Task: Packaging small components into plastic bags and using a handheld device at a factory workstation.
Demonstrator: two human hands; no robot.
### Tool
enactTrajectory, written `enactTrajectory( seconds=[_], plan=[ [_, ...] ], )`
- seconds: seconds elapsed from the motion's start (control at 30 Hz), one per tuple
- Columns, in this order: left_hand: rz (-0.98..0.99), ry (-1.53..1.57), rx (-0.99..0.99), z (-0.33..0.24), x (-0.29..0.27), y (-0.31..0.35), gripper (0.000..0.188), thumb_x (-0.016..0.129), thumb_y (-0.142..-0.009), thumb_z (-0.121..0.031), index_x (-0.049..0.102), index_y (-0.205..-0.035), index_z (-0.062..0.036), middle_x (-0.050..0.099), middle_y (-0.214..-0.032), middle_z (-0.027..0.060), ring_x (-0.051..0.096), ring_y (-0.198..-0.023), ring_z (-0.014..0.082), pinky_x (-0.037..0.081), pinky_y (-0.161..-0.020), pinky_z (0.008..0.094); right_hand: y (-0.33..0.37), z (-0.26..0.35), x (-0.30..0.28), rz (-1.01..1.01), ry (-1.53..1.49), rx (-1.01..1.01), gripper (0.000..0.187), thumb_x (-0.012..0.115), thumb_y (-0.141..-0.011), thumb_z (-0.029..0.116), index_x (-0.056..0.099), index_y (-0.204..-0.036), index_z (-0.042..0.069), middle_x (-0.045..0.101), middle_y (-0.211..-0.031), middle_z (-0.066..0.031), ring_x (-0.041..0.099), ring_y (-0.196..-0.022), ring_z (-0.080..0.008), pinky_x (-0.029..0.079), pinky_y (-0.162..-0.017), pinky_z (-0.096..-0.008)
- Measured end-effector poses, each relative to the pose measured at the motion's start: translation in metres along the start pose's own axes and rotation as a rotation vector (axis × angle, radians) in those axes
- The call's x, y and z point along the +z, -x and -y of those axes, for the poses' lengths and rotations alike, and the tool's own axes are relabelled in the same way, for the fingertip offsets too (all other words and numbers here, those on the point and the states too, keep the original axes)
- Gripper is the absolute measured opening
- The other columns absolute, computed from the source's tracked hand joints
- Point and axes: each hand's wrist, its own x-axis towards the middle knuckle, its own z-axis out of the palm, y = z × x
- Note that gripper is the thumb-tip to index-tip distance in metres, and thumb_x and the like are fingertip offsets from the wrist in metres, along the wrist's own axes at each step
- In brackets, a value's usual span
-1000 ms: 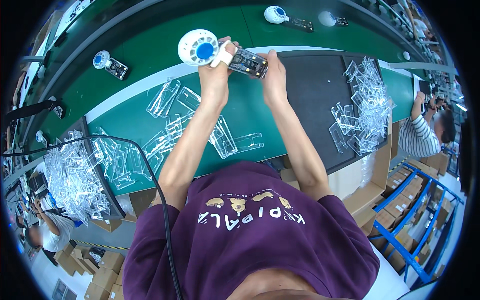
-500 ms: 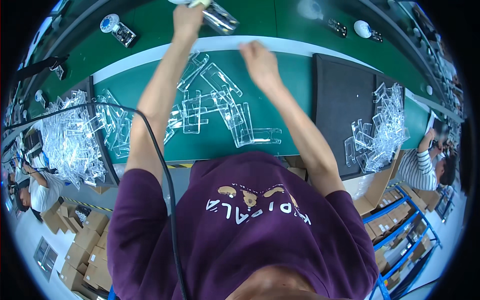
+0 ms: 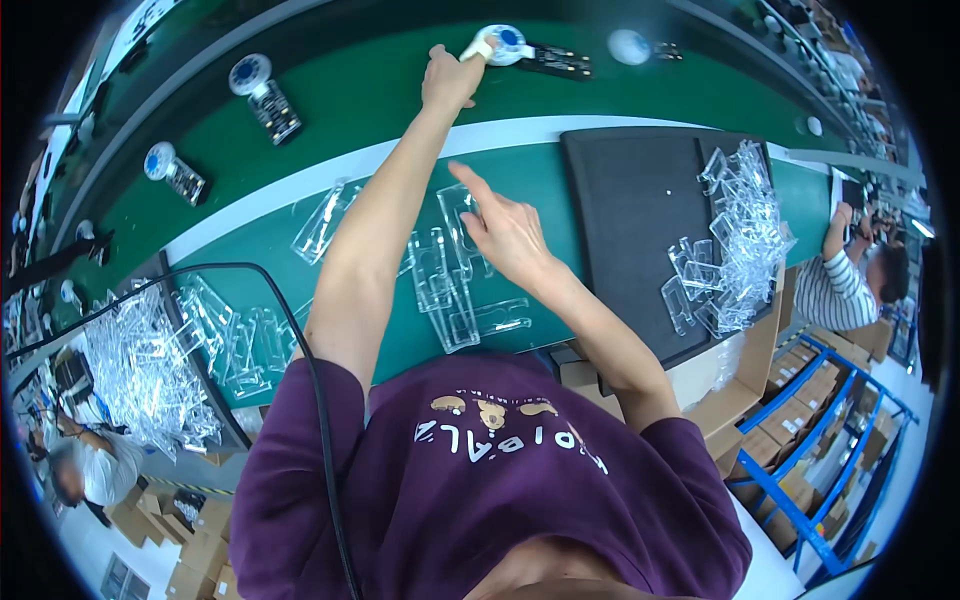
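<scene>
My left hand point(image 3: 452, 80) is stretched over the far green surface, one finger, with a pale cover on it, touching the rim of a white disc with a blue centre point(image 3: 503, 44). A dark circuit board point(image 3: 558, 62) extends right of the disc. The fingers of this hand look apart, and any grip on the rim is unclear. Closer to me, my right hand point(image 3: 508, 235) is open, index finger and thumb extended, above clear plastic frames point(image 3: 455, 285) on the green tabletop. It appears to hold nothing and partly covers one frame point(image 3: 458, 215).
More disc-and-board units point(image 3: 268, 100) lie along the far green strip. Heaps of clear frames fill the left side point(image 3: 150, 370) and the black tray point(image 3: 625, 220) on the right. A black cable point(image 3: 310, 350) crosses my left arm. Blue racks point(image 3: 800, 500) and people stand beyond.
The view has turned. My left hand has left one disc-and-board unit, now apparently farther left, and reaches another. My right hand's fingers have extended over the frames.
</scene>
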Motion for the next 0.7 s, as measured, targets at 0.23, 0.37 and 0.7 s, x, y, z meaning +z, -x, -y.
enactTrajectory(
  seconds=[0.23, 0.37, 0.7],
  plan=[
    [-0.129, 0.121, -0.026, -0.014, 0.044, -0.016, 0.08, 0.071, -0.067, -0.045, 0.039, -0.119, 0.007, 0.052, -0.105, 0.0194, 0.058, -0.088, 0.0265, 0.048, -0.074, 0.0342, 0.041, -0.043, -0.062, 0.089, 0.012, -0.049, 0.028, 0.06, -0.079, 0.01, 0.052, -0.104, 0.002, 0.061, -0.085, -0.0177, 0.06, -0.074, -0.0344, 0.047, -0.066, -0.0412],
    [-0.231, 0.2, 0.366, -0.022, 0.039, 0.01, 0.071, 0.07, -0.071, -0.042, 0.042, -0.116, 0.005, 0.053, -0.104, 0.0166, 0.056, -0.089, 0.02, 0.049, -0.069, 0.0282, 0.051, -0.049, -0.09, 0.031, 0.173, -0.14, 0.019, 0.057, -0.082, 0.012, 0.056, -0.097, 0.001, 0.061, -0.088, -0.0171, 0.06, -0.076, -0.0331, 0.048, -0.069, -0.0382],
    [-0.033, 0.797, 0.182, -0.047, -0.035, 0.097, 0.057, 0.073, -0.073, -0.031, 0.047, -0.11, 0.0035, 0.057, -0.096, 0.0086, 0.056, -0.084, 0.0137, 0.046, -0.07, 0.0267, -0.002, -0.017, -0.094, -0.472, -0.175, -0.007, 0.037, 0.06, -0.081, 0.016, 0.053, -0.117, 0.011, 0.054, -0.085, -0.0104, 0.056, -0.072, -0.0234, 0.046, -0.07, -0.034]
  ],
)
